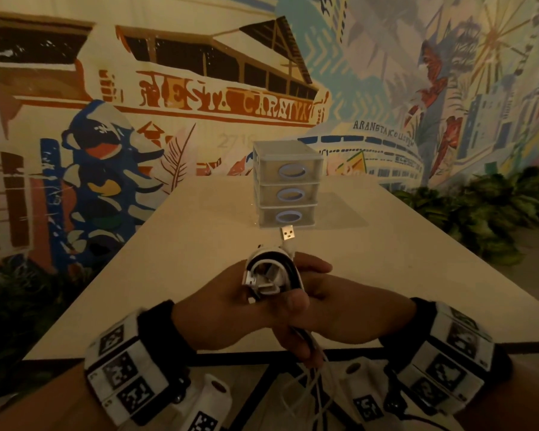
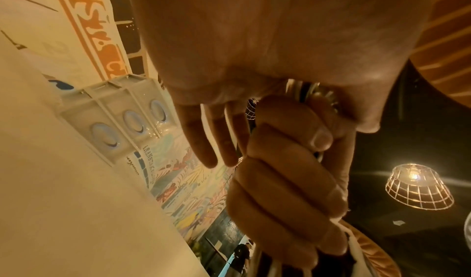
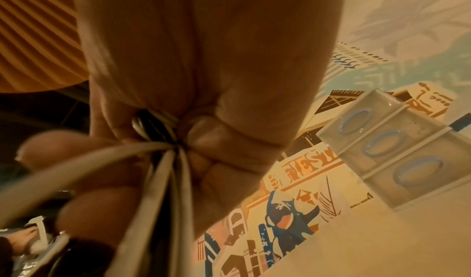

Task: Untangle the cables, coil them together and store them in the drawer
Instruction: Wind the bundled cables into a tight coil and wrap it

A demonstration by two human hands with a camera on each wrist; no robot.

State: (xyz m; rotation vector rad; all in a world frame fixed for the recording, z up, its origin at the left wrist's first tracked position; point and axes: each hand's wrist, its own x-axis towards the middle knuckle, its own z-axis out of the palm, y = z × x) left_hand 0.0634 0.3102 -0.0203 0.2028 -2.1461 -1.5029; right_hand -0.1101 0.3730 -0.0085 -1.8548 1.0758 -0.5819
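A folded bundle of white and black cables [image 1: 273,272] sits between my two hands above the near edge of the table. My left hand [image 1: 231,309] pins it with the thumb; in the left wrist view its fingers [image 2: 201,138] lie fairly straight. My right hand [image 1: 349,306] wraps curled fingers [image 2: 288,176] round the same cables [image 3: 163,160]. A silver USB plug [image 1: 288,234] sticks up from the bundle. Loose white ends [image 1: 311,384] hang below the hands. The small clear three-drawer unit [image 1: 287,188] stands further back with all drawers shut.
The beige table [image 1: 184,244] stretches away to a painted mural wall. Green plants [image 1: 479,209] line the floor on the right. A wire-caged lamp [image 2: 418,186] shows in the left wrist view. The drawer unit [image 3: 397,156] is within arm's reach.
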